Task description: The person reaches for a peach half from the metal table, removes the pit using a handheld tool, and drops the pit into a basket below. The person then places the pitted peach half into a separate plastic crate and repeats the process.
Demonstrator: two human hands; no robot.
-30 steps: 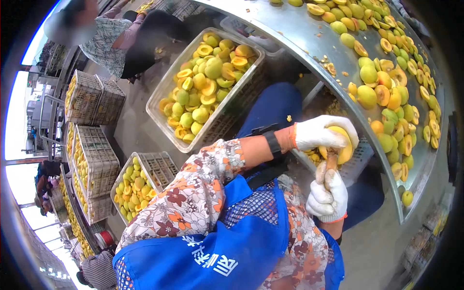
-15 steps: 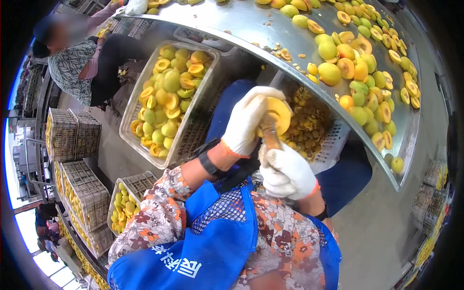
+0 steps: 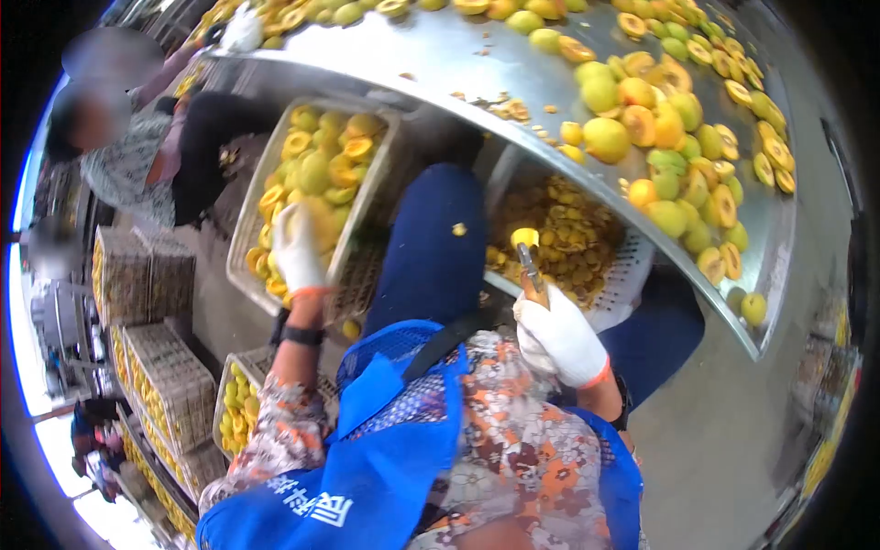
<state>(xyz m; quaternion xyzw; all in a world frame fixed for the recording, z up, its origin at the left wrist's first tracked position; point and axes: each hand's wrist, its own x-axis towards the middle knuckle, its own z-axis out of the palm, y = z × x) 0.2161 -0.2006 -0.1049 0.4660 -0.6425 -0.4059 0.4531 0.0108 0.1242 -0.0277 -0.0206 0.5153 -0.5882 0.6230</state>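
Note:
My left hand point(image 3: 298, 249), in a white glove, reaches over a crate point(image 3: 240, 261) of halved yellow peaches. A motion-blurred peach half point(image 3: 321, 223) lies against its fingers, which look closed on it. My right hand point(image 3: 561, 337), gloved too, is wrapped around the handle of a pitting knife point(image 3: 530, 273) pointing up and away from me. A yellow piece of peach point(image 3: 524, 237) sits on the blade's tip. Below the blade stands a white basket point(image 3: 632, 275) holding peach scraps and pits point(image 3: 573, 243).
A metal table point(image 3: 431, 69) with many peach halves point(image 3: 674, 115) crosses in front of me. On the left, another person point(image 3: 137, 156) sits beside it. Stacked crates point(image 3: 165, 367) of fruit stand at the left. A small crumb point(image 3: 459, 229) lies on my knee.
My left hand has moved left from the knife to the crate with the peach half. My right hand has shifted slightly; the knife now carries a yellow piece at its tip.

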